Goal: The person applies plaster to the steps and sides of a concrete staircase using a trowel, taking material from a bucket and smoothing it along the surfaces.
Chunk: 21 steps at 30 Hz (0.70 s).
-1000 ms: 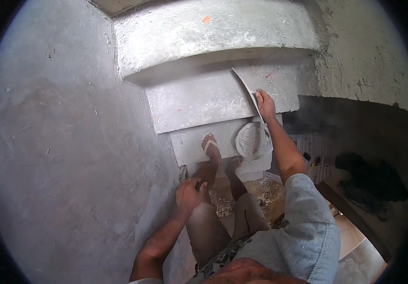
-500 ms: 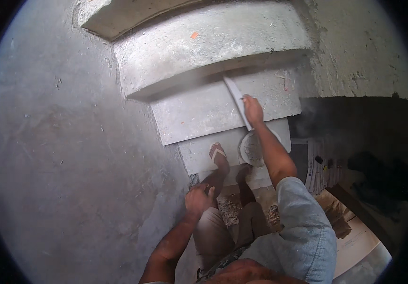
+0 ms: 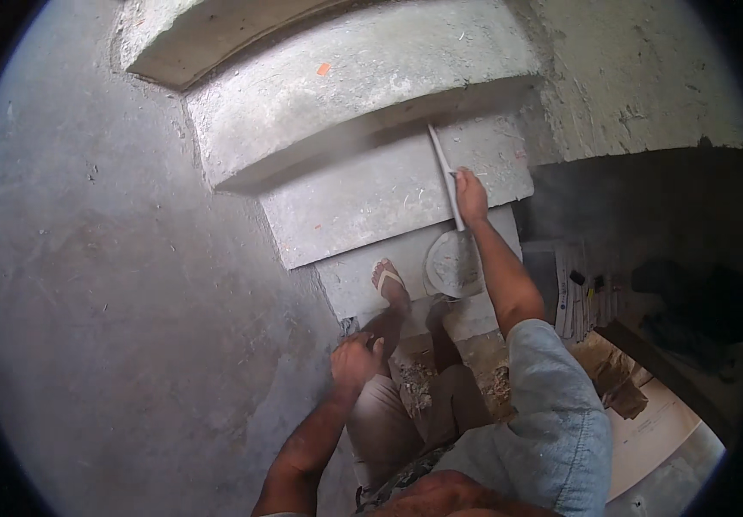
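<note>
My right hand (image 3: 472,198) is closed round a flat white strip (image 3: 443,162), long and thin like a board or straightedge. The strip stands on edge across a dusty concrete step (image 3: 363,202), its far end close to the riser behind. Below its near end is a round whitish container (image 3: 453,263) with pale grey material in it, partly hidden by my forearm. My left hand (image 3: 357,362) lies over my left knee with the thumb apart; nothing shows in it, though some fingertips are hidden.
Further curved steps (image 3: 371,77) rise ahead, with a small orange scrap (image 3: 323,69) on one. A smooth grey wall (image 3: 130,258) runs along the left. Right of the steps lie stacked papers or packets (image 3: 582,297), a dark cloth-like heap (image 3: 690,302) and crumpled brown paper (image 3: 617,379).
The strip has shifted right along the step with my right hand, and now shows its narrow edge more. My left hand stays on the knee. The whole view has tilted slightly.
</note>
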Tool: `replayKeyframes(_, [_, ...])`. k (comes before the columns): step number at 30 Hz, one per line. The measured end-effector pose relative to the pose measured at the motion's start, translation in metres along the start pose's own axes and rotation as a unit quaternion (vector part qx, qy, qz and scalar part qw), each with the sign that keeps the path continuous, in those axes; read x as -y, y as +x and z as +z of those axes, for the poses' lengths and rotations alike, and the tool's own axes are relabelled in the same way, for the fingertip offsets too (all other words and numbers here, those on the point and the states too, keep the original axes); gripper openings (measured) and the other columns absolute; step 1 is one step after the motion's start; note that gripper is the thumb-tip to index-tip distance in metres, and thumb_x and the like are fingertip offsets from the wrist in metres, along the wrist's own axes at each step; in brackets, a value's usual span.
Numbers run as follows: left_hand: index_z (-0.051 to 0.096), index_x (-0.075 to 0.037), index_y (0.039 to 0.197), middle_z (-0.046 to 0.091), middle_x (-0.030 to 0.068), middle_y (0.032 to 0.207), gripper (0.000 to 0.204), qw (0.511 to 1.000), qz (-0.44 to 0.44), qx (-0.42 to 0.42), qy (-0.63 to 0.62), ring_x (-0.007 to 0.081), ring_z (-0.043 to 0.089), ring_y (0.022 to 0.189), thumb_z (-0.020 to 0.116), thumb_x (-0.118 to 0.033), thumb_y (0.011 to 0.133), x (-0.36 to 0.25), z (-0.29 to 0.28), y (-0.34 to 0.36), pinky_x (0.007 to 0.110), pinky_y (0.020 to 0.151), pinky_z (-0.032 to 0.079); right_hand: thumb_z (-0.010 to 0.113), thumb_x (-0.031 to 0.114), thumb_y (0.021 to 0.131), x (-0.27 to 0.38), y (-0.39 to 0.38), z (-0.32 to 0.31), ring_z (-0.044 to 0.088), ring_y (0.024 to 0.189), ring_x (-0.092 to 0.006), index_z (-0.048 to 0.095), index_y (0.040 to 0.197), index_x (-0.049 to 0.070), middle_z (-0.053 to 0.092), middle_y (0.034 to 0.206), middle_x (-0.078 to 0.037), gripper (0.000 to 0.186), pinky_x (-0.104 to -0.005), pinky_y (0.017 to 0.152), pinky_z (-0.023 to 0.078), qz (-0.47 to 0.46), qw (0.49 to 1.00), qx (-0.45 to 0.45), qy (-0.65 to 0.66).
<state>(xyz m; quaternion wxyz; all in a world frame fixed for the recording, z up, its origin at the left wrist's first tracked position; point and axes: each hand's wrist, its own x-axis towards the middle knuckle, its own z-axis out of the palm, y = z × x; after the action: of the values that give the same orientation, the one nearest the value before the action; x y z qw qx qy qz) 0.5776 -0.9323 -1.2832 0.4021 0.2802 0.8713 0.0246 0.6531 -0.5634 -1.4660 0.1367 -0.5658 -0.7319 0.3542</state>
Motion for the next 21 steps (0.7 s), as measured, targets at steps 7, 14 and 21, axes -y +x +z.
replayKeyframes(7, [0.067, -0.009, 0.105, 0.065, 0.014, 0.11, 0.037, 1.0, -0.019, 0.008, -0.008, 0.0321, 0.058, 0.108, 0.06, -0.038, 0.085, 0.0, -0.001, 0.0, 0.042, 0.094, 0.044, 0.044, 0.031, 0.096, -0.056, -0.013, -0.045, 0.058, 0.098, -0.0407, 0.059, 0.116, 0.006, 0.062, 0.104, -0.023, 0.035, -0.0456, 0.085, 0.046, 0.022, 0.991, -0.134, 0.003])
replayKeyframes(14, [0.066, -0.009, 0.108, 0.064, 0.0133, 0.112, 0.038, 0.999, -0.024, 0.022, 0.011, 0.0325, 0.057, 0.108, 0.059, -0.039, 0.086, -0.004, -0.003, -0.002, 0.043, 0.094, 0.044, 0.048, 0.025, 0.094, -0.025, -0.035, -0.033, 0.058, 0.098, -0.0373, 0.06, 0.116, 0.006, 0.062, 0.106, -0.02, 0.031, -0.0427, 0.086, 0.046, -0.098, 0.995, 0.019, -0.027])
replayKeyframes(21, [0.067, -0.009, 0.106, 0.065, 0.0131, 0.109, 0.036, 1.0, -0.026, -0.005, -0.009, 0.0306, 0.058, 0.107, 0.06, -0.037, 0.084, 0.007, 0.002, -0.005, 0.04, 0.095, 0.044, 0.046, 0.027, 0.095, -0.079, -0.044, -0.069, 0.058, 0.099, -0.0384, 0.059, 0.117, 0.003, 0.061, 0.108, -0.021, 0.034, -0.0431, 0.086, 0.045, 0.007, 0.994, -0.087, -0.064])
